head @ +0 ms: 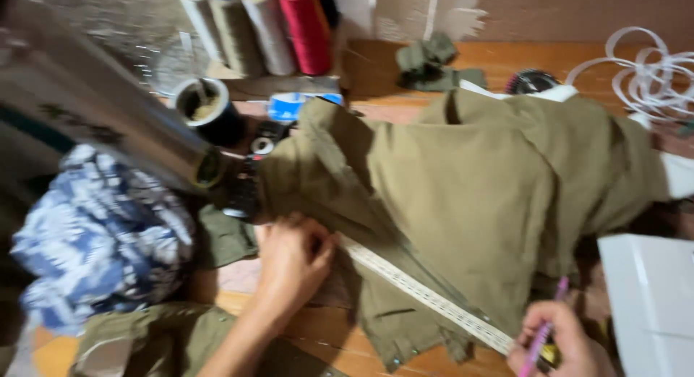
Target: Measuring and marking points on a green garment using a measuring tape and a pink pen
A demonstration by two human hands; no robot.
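An olive-green garment (463, 196) lies spread over a wooden table (506, 59). A pale measuring tape (426, 294) runs diagonally across its lower part. My left hand (293, 258) presses the tape's upper end against the cloth with its fingers closed on it. My right hand (560, 344) at the bottom right pins the tape's lower end and holds a pink pen (543, 330) pointing upward.
Several thread cones (253, 26) stand at the back. A metal cylinder (116, 109) angles in from the left. A blue-and-white patterned cloth (101, 232) lies at left, a white cord coil (650, 73) at back right, and a white box (650, 297) at right.
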